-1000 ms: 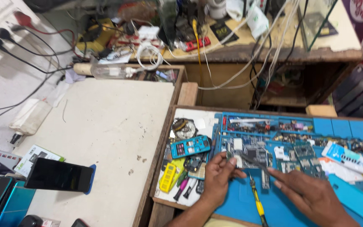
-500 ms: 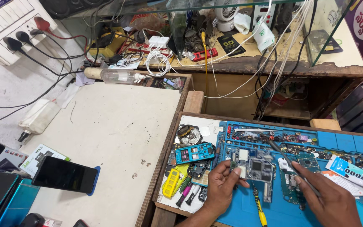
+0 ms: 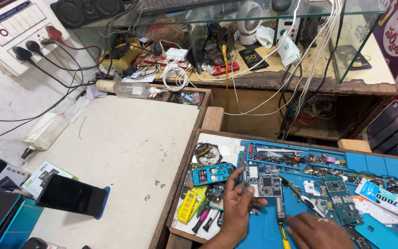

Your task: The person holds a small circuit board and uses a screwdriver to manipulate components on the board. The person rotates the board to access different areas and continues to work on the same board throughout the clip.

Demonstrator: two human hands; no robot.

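My left hand (image 3: 236,210) has its fingers spread, thumb and fingertips lightly pinching the near left edge of a phone circuit board (image 3: 264,183) that lies on the blue repair mat (image 3: 369,163), towards the mat's left side. My right hand (image 3: 316,230) sits at the near edge of the mat with its fingers curled; whether it grips anything I cannot tell, though a yellow-handled screwdriver (image 3: 283,233) lies just beside it and a white-handled tool (image 3: 307,203) rests just past it. The board looks already stripped out of its handset and bare, so I judge the opening-up is done, while loose chips and small parts are scattered across the mat's far edge, unassembled. At the mat's left edge sit a small blue phone frame (image 3: 212,174) and a yellow plastic tool (image 3: 187,206). A dark phone (image 3: 71,196) lies on the white bench top (image 3: 130,143), near its left corner
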